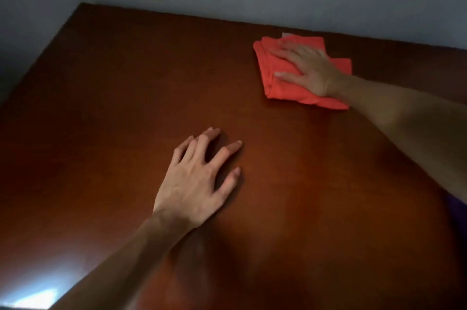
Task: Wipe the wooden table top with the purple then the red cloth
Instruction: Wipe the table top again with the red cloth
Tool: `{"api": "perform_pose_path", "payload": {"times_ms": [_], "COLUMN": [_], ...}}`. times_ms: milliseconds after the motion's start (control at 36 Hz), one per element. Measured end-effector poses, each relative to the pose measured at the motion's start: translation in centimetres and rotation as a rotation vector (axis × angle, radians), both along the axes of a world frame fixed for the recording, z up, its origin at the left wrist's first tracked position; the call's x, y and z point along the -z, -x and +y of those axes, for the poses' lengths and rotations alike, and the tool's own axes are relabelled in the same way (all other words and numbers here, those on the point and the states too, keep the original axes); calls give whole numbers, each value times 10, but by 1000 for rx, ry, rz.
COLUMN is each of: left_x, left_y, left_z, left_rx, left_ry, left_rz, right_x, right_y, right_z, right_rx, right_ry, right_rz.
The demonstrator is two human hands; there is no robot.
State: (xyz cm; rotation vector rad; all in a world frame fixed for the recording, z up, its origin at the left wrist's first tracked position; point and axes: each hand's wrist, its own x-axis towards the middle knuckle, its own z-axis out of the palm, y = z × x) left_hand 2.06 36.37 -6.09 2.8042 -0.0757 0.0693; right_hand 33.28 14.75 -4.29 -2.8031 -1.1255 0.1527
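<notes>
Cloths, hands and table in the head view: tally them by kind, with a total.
Red cloth: 1, bunched under the right hand.
Purple cloth: 1, only a sliver at the right edge.
Hands: 2, with the left hand flat on the bare wood.
Wooden table: 1.
Total: 5.

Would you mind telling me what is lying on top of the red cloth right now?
The right hand lies flat on the red cloth, fingers spread. The cloth beneath the palm is hidden, as is the wooden table top under it.
</notes>
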Motion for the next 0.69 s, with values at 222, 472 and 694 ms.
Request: {"api": "perform_pose_path", "payload": {"times_ms": [222,472,694], "left_x": [1,2,-2], "left_y": [-1,-1,0], "left_z": [1,1,-2], "left_rx": [-3,-9,-21], "left_ry": [2,-9,-35], "left_rz": [21,-7,14], "right_x": [3,9,9], "right_y": [-51,7,179], "right_z": [8,-8,-60], "right_rx": [215,642,403], "right_ry": [-94,-114,-105], "right_rz": [-29,18,10]}}
